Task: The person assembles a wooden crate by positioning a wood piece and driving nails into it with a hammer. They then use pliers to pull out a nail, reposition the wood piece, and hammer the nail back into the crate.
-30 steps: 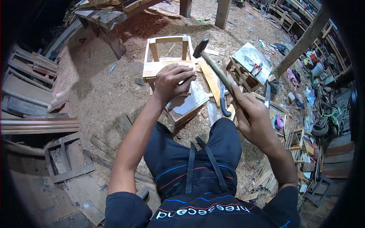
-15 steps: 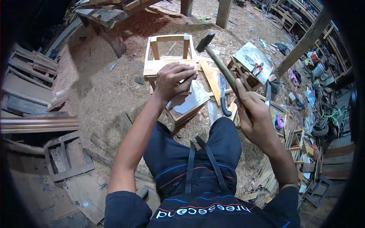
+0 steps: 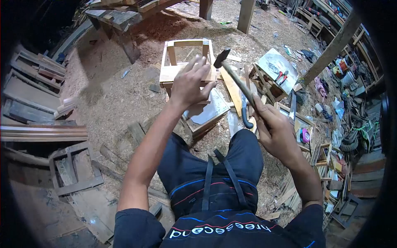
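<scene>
A small pale wooden chair (image 3: 168,74) with an open-framed back stands in front of me, close to a low box with a grey-white top (image 3: 214,108). Over the front part of its seat is my left hand (image 3: 191,80), fingers spread and thumb pointing right. My right hand (image 3: 275,128) is wrapped round the wooden handle of a hammer (image 3: 237,79), held slantwise with its dark head up and to the left, beside the seat's right corner. The left palm hides part of the seat's front edge.
Right of the chair lie a yellowish board (image 3: 230,93) and a blade with a curved dark handle (image 3: 245,118). Red-handled pliers (image 3: 283,77) rest on a small table (image 3: 276,62). A pink tape measure (image 3: 305,135) sits among wood scraps. Sawdust covers the floor.
My left hand has opened, its fingers spreading apart from a closed pose at the seat's front. The hammer's head has come down a little, closer to the seat.
</scene>
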`<state>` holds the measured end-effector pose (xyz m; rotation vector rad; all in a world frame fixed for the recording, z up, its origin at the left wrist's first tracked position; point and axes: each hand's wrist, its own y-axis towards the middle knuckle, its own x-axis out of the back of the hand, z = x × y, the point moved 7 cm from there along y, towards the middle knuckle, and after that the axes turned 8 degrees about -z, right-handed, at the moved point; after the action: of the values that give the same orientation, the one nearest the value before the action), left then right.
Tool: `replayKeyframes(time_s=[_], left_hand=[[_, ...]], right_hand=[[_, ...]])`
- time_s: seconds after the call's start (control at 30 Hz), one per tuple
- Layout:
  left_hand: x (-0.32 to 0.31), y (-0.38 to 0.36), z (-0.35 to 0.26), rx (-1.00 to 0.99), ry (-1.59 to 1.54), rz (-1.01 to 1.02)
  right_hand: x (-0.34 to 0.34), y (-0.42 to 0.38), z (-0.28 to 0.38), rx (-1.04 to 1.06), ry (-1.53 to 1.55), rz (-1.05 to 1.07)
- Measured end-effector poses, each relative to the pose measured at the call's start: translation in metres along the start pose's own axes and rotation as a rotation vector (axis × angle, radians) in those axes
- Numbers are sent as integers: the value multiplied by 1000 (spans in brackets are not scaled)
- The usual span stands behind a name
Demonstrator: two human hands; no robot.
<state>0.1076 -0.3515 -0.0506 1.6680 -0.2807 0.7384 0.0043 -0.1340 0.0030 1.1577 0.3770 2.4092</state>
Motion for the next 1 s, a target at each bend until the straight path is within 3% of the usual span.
replayKeyframes(time_s=[0.13, 0.33, 0.4, 0.73, 0.93, 1.0], left_hand=[[-11, -4, 5, 132, -29, 189], [-9, -1, 6, 122, -27, 176], [-7, -1, 5, 109, -26, 145], [-5, 1, 5, 117, -59, 136], [-4, 2, 4, 141, -60, 158], [-4, 2, 4, 125, -56, 138]], right_hand=[[1, 2, -2, 29, -57, 50], [7, 2, -1, 86, -50, -46], [4, 0, -4, 5, -79, 69], [3, 2, -3, -21, -46, 75], [11, 12, 10, 113, -160, 123], [19, 17, 20, 79, -56, -30]])
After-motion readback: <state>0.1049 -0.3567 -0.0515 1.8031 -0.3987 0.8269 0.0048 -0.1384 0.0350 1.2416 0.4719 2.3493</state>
